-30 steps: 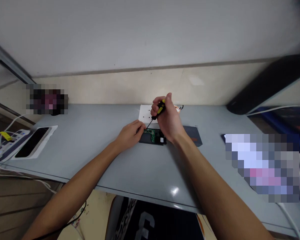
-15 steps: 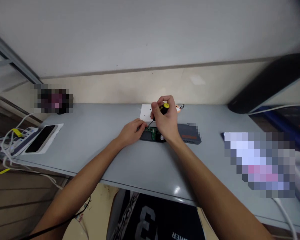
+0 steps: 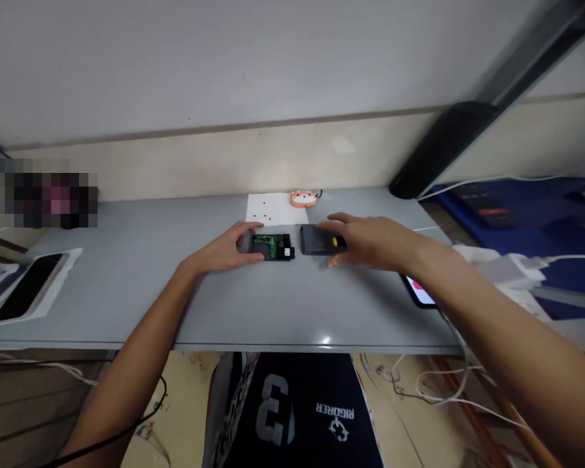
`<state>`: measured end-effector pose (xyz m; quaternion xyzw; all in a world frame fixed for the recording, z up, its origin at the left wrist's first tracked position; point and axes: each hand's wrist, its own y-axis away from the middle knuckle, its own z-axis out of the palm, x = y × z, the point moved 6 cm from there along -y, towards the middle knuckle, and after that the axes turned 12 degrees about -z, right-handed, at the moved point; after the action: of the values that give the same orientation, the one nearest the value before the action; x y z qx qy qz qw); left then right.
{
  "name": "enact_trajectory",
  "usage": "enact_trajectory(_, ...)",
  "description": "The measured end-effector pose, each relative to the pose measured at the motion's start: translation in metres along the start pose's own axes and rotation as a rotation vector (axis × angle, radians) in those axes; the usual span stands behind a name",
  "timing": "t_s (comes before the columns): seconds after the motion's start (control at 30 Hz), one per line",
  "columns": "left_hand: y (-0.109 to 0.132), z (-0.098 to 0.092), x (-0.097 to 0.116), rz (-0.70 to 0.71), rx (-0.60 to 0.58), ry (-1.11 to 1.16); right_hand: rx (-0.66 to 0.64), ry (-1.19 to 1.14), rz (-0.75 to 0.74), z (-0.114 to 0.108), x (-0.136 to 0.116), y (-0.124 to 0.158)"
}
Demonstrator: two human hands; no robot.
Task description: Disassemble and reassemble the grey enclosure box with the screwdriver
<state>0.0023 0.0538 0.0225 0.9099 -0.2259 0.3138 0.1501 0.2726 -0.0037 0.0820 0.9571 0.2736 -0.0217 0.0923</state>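
A dark, shallow plastic housing with a green circuit board (image 3: 272,246) in it lies on the grey desk. My left hand (image 3: 224,249) spans its left end, thumb along the front edge and fingers at the back. To the right lies a dark grey case cover (image 3: 314,240). Over its right part is my right hand (image 3: 365,242), fingers spread and thumb just off the front edge. Under that palm shows the yellow end of a screwdriver (image 3: 335,241); the rest is hidden, and I cannot tell whether it rests on the cover or the desk.
Behind the housing, a white paper sheet (image 3: 259,208) carries several small dark screws, with an orange animal-faced case (image 3: 303,199) on its right. A phone (image 3: 29,287) lies at the left. Another phone (image 3: 419,292) is partly behind my right forearm. A black cylinder (image 3: 443,149) stands back right.
The screwdriver has left the circuit board, and my right hand has moved right, over the cover. My left hand has shifted to the housing's left end. The camera view has turned right.
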Motion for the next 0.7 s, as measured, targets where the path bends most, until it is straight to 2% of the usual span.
enact_trajectory(0.1, 0.003, -0.001, 0.001, 0.011, -0.094, 0.013, -0.025, 0.005, -0.004, 0.013, 0.015, 0.002)
enact_trajectory(0.33, -0.002, 0.002, -0.003, -0.025, -0.012, 0.098, -0.001, -0.316, -0.026, 0.005, 0.029, -0.01)
enact_trajectory(0.43, -0.008, 0.007, -0.008, -0.01, 0.02, 0.148, 0.07, -0.367, -0.092, 0.004, 0.02, -0.023)
enact_trajectory(0.57, -0.012, 0.01, -0.009, 0.036, 0.045, 0.174, 0.064, -0.318, -0.211, 0.013, -0.002, -0.038)
enact_trajectory(0.7, -0.012, 0.01, -0.006, 0.039, 0.055, 0.14, 0.045, -0.149, -0.179, 0.02, -0.017, -0.042)
